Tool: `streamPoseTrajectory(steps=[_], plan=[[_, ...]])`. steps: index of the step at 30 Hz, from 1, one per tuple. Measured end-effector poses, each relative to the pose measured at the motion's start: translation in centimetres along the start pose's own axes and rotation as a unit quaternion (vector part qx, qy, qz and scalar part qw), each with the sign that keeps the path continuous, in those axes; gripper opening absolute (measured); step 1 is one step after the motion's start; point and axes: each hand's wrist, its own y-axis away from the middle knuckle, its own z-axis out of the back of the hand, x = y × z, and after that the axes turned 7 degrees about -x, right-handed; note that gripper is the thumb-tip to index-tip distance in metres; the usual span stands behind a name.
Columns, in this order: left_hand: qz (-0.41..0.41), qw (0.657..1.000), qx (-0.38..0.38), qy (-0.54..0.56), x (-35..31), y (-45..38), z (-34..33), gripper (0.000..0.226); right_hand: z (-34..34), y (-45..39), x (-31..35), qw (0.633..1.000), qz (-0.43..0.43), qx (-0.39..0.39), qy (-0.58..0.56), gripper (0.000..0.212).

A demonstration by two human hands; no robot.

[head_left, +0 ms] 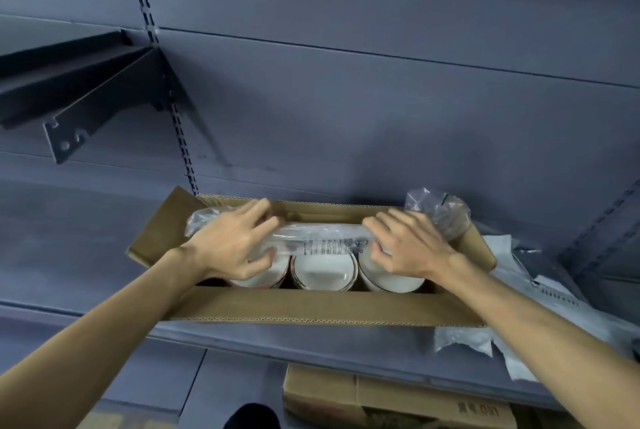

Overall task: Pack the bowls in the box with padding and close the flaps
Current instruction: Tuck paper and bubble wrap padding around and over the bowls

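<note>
Padding (pixel 322 238) looks light and slippery; both hands, left (pixel 230 243) and right (pixel 408 248), clutch its ends over fragile bowls (pixel 323 272) (box (pixel 311 305) still open).

Dim, cool bluish light falls from above; the black metal shelf bracket (pixel 86 96) throws a long soft shadow across the grey-blue panelled back wall (pixel 381 123). Wide-angle bending curves edges, and slight softness blurs the crinkled clear plastic padding (pixel 322 238)

left hand (pixel 231 244), right hand (pixel 412 248), arms outstretched, fingers curled
</note>
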Motion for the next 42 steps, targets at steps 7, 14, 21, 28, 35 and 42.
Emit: streamPoseTrajectory(steps=[7,14,21,28,35,42], plan=[[0.045,0.995,0.040,-0.074,1.6,-0.2,-1.5,0.044,-1.5,-1.0,0.5,0.985,-0.103,0.137,0.016,0.055],[0.047,0.973,-0.012,-0.225,1.9,-0.1,-3.2,0.033,-3.0,-0.2,-0.1,0.982,-0.031,0.107,0.151,0.036],[0.179,0.981,-0.006,-0.073,1.8,-0.5,-3.8,0.026,-3.2,0.6,-0.7,0.981,-0.127,0.143,0.037,0.043],[0.294,0.950,0.097,0.031,2.9,0.1,-4.3,0.050,-4.0,0.9,-1.7,0.970,-0.190,0.130,-0.084,0.031],[0.485,0.812,0.175,0.272,2.7,0.2,-5.6,0.057,-5.0,0.4,-2.4,0.906,-0.286,0.262,-0.171,0.034],[0.513,0.794,0.151,0.288,3.6,0.3,-5.2,0.073,-3.7,1.6,-2.8,0.960,-0.199,0.166,-0.105,0.041]])
